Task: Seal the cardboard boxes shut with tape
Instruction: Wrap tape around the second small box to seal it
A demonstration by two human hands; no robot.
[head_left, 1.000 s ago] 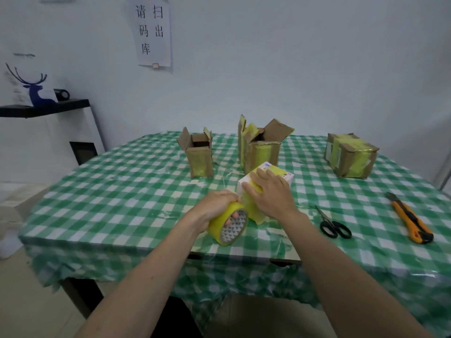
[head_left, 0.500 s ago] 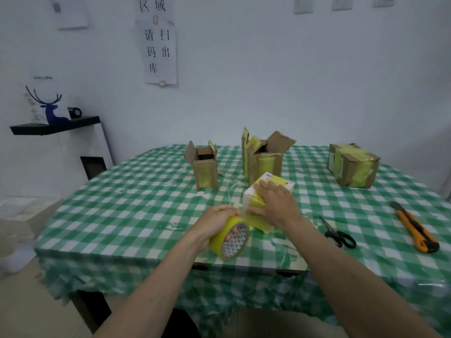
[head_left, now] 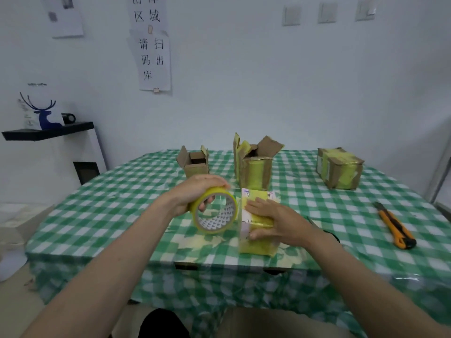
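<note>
**Gripping the roll, wrapping the small box**

Left hand (head_left: 195, 191) grips the yellow tape roll (head_left: 214, 211) at frame centre, now lifted higher than before. Right hand (head_left: 275, 220) holds the small white, yellow-taped cardboard box (head_left: 258, 240) on the checked table (head_left: 122, 203). Far right, one brown box (head_left: 339, 168) looks sealed; two open-flapped boxes (head_left: 253, 167) behind remain.

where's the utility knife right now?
In the head view, the orange utility knife lies flat on the checked tablecloth at the far right, beyond the right hand and nearer than the taped-up box.
</note>
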